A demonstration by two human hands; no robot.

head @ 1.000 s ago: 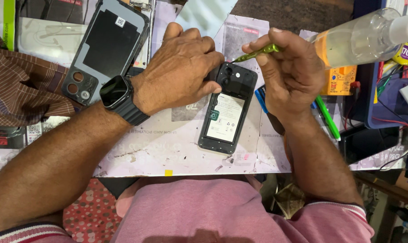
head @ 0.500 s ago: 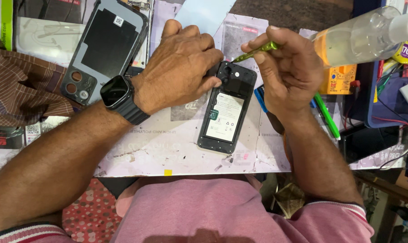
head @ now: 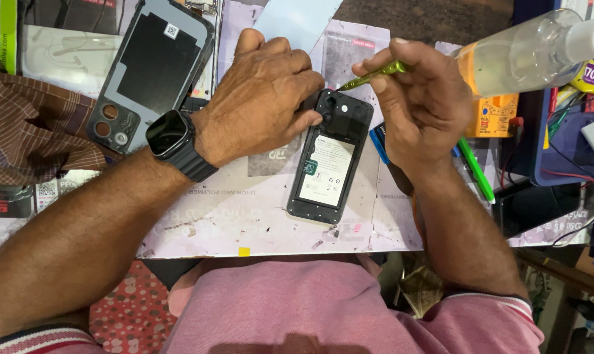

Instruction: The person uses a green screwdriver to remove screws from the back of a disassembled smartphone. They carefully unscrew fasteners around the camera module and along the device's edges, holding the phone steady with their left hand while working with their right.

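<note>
From the head view I see the opened phone lying flat on the tabletop in front of me, back cover off, battery and black camera plate exposed. My left hand sits at about ten o'clock from the phone, fingers curled and closed down over its top left corner, pinning it. My right hand is at two o'clock, pinched shut around a slim green screwdriver whose tip slants down toward the camera end of the phone. The removed back cover lies well apart at nine o'clock.

I judge the phone light, stiff and thin, but fragile with its insides bare; it is best held by the frame edges, never by the battery face or the board. The screwdriver is light and slim, likely to roll in the fingers.

Against the earlier pictures almost nothing differs: phone, both hands and screwdriver stay where they were, the tip at most shifted very slightly.
</note>
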